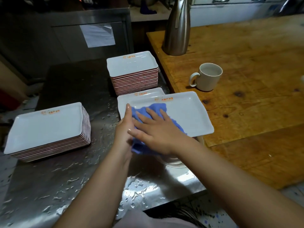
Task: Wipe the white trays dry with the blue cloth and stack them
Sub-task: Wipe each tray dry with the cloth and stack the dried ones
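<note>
Biggest thing here is the wet steel counter (pixel 69 186), water beaded all over it; butted up on its right is a wooden table (pixel 255 96) with a metal jug (pixel 176 28) and a mug (pixel 208 78) on it. On the steel there's a stack of white trays on the left (pixel 47 129), a taller stack at the back (pixel 132 69), and a short pile in the middle with the tray being wiped (pixel 185 112) tilted on top, its right edge hanging over the table's edge.

My take on doing this step well: keep that tray pinned so it can't slide on the one below; sweep the cloth right out into the far corners and the raised rim, since water likes to hide there; don't let the dried tray touch the puddled counter on the way to a stack.

The blue cloth (pixel 148 111) is bunched on the near left part of the tray; the right hand (pixel 158 130) lies flat on it, fingers straight and spread, pressing down, cloth poking out past the fingertips. The left hand (pixel 125 127) is at the tray's left edge, thumb up along the cloth; it looks like it grips the tray and the trailing cloth, but I can't tell for sure.
</note>
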